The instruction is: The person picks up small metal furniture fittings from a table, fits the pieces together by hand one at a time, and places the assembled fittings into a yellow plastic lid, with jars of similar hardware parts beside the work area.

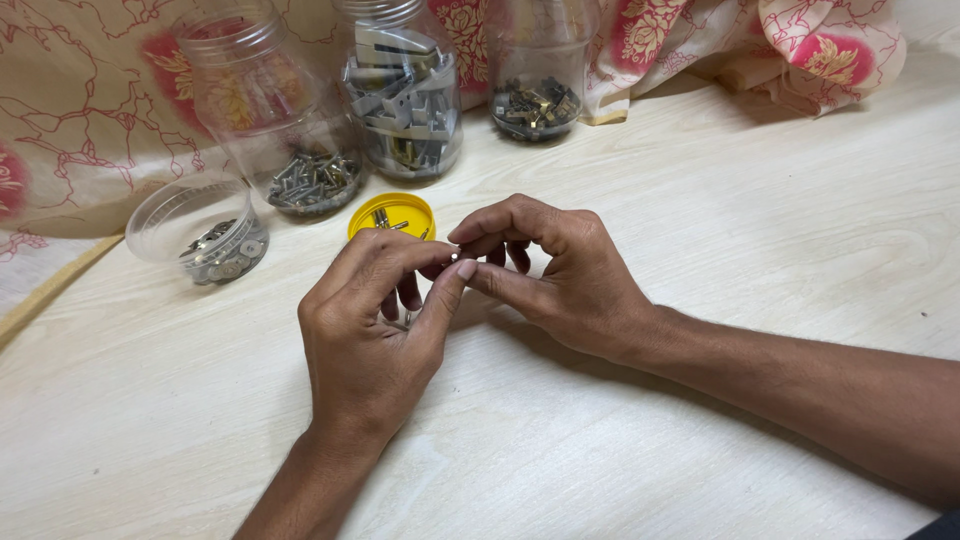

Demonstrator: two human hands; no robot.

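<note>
Both hands over pale wood-grain worktop [700,200], meeting at centre. Left hand [365,330]: grip pinched, thumb and forefinger closed on a small metal part [455,256]. Right hand [555,275]: grip likewise pinched on the same part from the other side, thumb below, forefinger curled above. Part held above the worktop between the two sets of fingertips, just in front of the yellow lid; too small to tell its kind. A thin metal bit visible below the left fingers, shape unclear.

Containers, back row, left to right:
- Clear plastic jar [270,120], lidless, lowest part only filled with grey screws or nails.
- Clear jar [405,95], packed more than halfway with larger grey metal brackets, some brass-coloured pieces lower down.
- Clear jar [535,80], shallow layer of small dark and brass-coloured metal pieces at the bottom.

Nearer row:
- Low clear tub [190,215], left of the hands, holding flat round silver washers or discs, heaped toward its near side.
- Yellow lid [395,212], turned up as a dish, a few small pins or screws inside; near edge hidden by left fingers.

Floral cream-and-red cloth [80,100] behind the jars.
</note>
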